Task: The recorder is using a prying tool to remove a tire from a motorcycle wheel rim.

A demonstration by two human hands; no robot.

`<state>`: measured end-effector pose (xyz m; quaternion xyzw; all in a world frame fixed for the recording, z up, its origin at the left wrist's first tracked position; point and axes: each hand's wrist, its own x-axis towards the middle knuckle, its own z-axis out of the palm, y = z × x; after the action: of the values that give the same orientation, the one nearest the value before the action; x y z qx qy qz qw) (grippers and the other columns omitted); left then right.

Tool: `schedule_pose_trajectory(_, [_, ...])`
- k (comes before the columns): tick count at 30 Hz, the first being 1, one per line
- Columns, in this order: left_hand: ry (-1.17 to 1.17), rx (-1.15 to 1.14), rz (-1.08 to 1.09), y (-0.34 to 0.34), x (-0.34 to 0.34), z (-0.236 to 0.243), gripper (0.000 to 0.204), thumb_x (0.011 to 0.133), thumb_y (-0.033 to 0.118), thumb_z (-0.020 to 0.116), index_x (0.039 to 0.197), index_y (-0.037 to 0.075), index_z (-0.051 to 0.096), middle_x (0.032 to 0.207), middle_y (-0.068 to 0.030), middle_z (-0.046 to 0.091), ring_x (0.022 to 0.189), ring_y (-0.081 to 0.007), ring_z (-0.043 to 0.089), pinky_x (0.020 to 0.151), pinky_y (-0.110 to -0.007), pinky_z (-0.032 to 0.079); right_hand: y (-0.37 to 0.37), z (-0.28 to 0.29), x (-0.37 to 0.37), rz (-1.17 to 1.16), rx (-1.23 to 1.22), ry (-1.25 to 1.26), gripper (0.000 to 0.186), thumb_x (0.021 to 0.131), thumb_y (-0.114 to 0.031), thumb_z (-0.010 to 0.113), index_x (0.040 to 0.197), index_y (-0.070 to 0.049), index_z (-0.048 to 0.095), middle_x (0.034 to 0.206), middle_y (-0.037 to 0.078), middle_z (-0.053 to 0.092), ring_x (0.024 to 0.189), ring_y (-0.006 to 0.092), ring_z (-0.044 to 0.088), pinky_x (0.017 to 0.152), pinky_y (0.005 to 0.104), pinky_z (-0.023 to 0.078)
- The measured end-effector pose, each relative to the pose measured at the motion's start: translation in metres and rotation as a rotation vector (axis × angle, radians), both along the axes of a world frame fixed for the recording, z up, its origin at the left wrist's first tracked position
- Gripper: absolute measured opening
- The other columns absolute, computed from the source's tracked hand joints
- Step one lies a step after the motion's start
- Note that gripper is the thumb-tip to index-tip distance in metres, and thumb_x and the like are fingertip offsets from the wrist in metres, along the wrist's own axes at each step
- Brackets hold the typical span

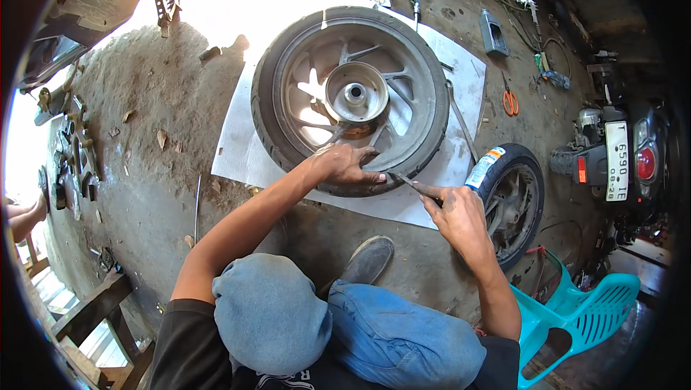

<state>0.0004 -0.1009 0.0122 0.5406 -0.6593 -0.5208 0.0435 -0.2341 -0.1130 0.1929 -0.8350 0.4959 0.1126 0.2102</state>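
A motorcycle wheel lies flat in front of me, its black tire [265, 106] around a grey spoked rim with a round hub [355, 95] in the middle. Under it is a white sheet [234, 147]. My left hand [349, 164] rests on the near side of the wheel, fingers spread over the rim edge and tire. Close to its right, my right hand [459, 219] is closed around a dark, flat metal tire lever [407, 181]. The lever's tip meets the near right edge of the tire; whether it sits under the bead I cannot tell.
Another long metal bar [462, 122] lies right of the wheel. Beyond are orange-handled scissors [509, 102] and a grey metal box [494, 34]. A smaller wheel [534, 206], a teal plastic chair [608, 307] and a parked motorcycle [633, 149] stand to the right. Metal parts [72, 152] lie left.
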Motion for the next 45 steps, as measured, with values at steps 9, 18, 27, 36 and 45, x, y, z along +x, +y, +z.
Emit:
schedule_pose_trajectory(9, [0.004,0.036,0.037,-0.004,-0.003,0.009,0.103,0.083,0.083,0.057,0.151,0.006,0.048,0.129,-0.0301,0.066,0.125,-0.0454,0.061,0.108,-0.049,0.047,-0.022,-0.002,0.007,-0.006,0.045,-0.007,0.022,0.09,-0.021,0.073,0.108,-0.01,0.081,0.08,0.022,0.072,0.076,0.0384,0.071,0.072,0.0447,0.056])
schedule_pose_trajectory(18, [0.003,0.106,0.037,-0.008,-0.003,0.006,0.103,0.08,0.083,0.062,0.153,0.012,0.047,0.12,-0.0304,0.069,0.122,-0.0446,0.063,0.108,-0.049,0.046,-0.009,-0.018,-0.009,-0.112,0.105,-0.142,0.021,0.09,-0.016,0.073,0.107,-0.007,0.08,0.085,0.025,0.071,0.077,0.041,0.07,0.072,0.0449,0.056])
schedule_pose_trajectory(27, [0.035,0.057,0.022,-0.012,-0.008,0.001,0.099,0.08,0.079,0.065,0.149,0.009,0.052,0.116,-0.0312,0.07,0.116,-0.0462,0.065,0.103,-0.05,0.049,-0.003,-0.029,-0.018,-0.213,0.117,-0.244,0.026,0.091,-0.01,0.071,0.117,-0.008,0.077,0.079,0.023,0.07,0.071,0.0406,0.069,0.067,0.0472,0.054])
schedule_pose_trajectory(36, [-0.007,0.071,0.062,-0.015,-0.011,0.01,0.091,0.081,0.073,0.07,0.146,0.012,0.055,0.106,-0.0276,0.073,0.111,-0.0443,0.068,0.099,-0.05,0.05,0.055,-0.095,-0.059,-0.267,0.04,-0.486,0.044,0.091,-0.006,0.072,0.133,-0.016,0.07,0.075,0.014,0.066,0.06,0.0316,0.064,0.057,0.0429,0.051])
schedule_pose_trajectory(45, [-0.057,-0.015,0.042,-0.009,-0.011,0.006,0.091,0.081,0.078,0.064,0.143,0.011,0.058,0.116,-0.0271,0.07,0.106,-0.0457,0.068,0.096,-0.051,0.053,0.106,-0.185,-0.067,-0.292,-0.216,-0.588,0.055,0.084,0.001,0.074,0.136,-0.017,0.068,0.076,0.008,0.064,0.059,0.026,0.062,0.055,0.0386,0.051])
